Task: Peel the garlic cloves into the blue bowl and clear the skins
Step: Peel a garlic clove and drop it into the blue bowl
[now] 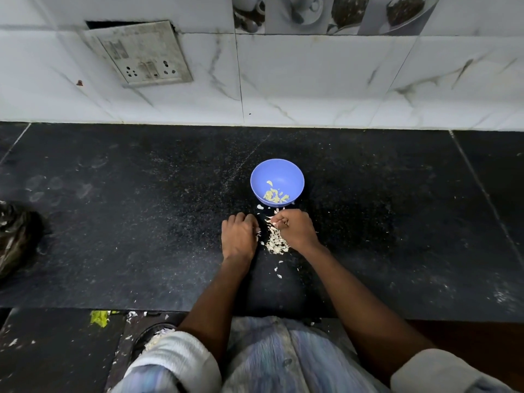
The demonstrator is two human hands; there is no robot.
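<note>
A: Where's the garlic?
B: Pale peeled cloves [275, 195] sit in the round blue plastic bowl [295, 177] on black stone counter [113, 222].
A: Hands?
B: Left hand [239, 236] curled beside papery white skins [274, 241]; contents unclear. Right hand [296, 229] pinches 1 piece.

White marble-veined wall tiles [312, 80] with a grimy socket plate [141, 53] back a black counter [113, 222].

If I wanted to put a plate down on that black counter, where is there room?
There are wide bare stretches of the black counter left of the left hand, and right of the blue bowl and right hand. The strip between bowl and tiled wall is free too. It is crowded between the hands, where the garlic skins lie.
</note>
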